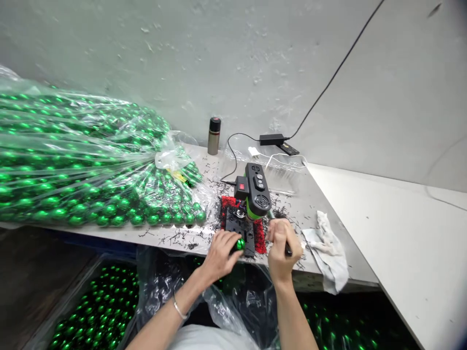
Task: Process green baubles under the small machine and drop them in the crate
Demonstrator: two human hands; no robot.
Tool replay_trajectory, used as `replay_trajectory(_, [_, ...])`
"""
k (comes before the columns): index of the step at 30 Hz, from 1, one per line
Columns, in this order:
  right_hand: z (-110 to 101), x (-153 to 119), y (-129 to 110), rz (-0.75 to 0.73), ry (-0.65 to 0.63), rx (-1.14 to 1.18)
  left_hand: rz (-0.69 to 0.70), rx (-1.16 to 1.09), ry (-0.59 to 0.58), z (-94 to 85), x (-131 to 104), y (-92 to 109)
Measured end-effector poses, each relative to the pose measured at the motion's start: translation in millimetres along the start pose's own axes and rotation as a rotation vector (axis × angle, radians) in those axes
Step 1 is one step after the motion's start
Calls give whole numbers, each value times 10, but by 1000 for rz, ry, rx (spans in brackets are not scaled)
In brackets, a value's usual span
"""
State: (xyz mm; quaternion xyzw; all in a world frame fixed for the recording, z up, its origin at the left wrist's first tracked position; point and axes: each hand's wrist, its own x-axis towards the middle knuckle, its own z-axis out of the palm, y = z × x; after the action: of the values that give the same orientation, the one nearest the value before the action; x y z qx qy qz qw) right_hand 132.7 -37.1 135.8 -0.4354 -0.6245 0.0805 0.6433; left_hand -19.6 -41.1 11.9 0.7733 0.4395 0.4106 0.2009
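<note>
My left hand [221, 254] is closed around a shiny green ball [240, 244] at the front of a black base plate [239, 224]. My right hand [284, 244] grips the lever handle [288, 250] of a small bench drill press, its black end showing below my fist. The black and green drill press [257, 192] stands over the plate, with a red switch on its side. A red mat [260, 236] lies under the base, strewn with dark shavings. The tool's tip is partly hidden by the machine's body.
A large clear bag of green balls [120, 184] fills the table's left. Behind stand a spray can [214, 136] and a power adapter [272, 139] with cables. A white cloth [327, 253] hangs over the front edge. More green balls [97, 311] lie in a lined container below.
</note>
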Motion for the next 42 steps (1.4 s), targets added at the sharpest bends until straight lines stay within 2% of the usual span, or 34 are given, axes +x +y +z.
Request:
replay_trajectory(3, [0,-113,90,-50,-11,-9,77,49,-15,-145,-161,-49])
replay_trajectory(5, [15,-191,170,-74,0,-7,23,109,37,-301,-61,-150])
replay_trajectory(8, [44,-245,245,-92,50,13,-182,257,146,-624,403,-391])
replay_trajectory(11, [65,-247,260,-105,71,18,-428,399,84,-948,992,-684])
replay_trajectory(14, [74,-252,254,-109,72,7,-513,423,81,-1145,1413,-942])
replay_trajectory(17, [74,-269,253,-110,72,-4,-549,384,85,-1200,1596,-1097])
replay_trajectory(21, [68,-278,254,-115,62,-20,-595,258,96,-1204,1619,-1110])
replay_trajectory(26, [76,-272,247,-131,64,-10,-634,-32,72,-1164,1420,-885])
replay_trajectory(28, [81,-263,233,-129,68,-6,-689,-309,72,-1090,1282,-757])
replay_trajectory(31, [76,-207,170,-98,67,-7,-813,-872,117,-915,1074,-551])
replay_trajectory(33, [65,-132,94,-44,65,7,-875,-1086,112,-777,962,-416])
replay_trajectory(37, [43,48,-70,71,41,46,-942,-1182,46,-512,808,-193])
replay_trajectory(42, [31,124,-138,58,13,46,-932,-1124,51,-261,658,-87])
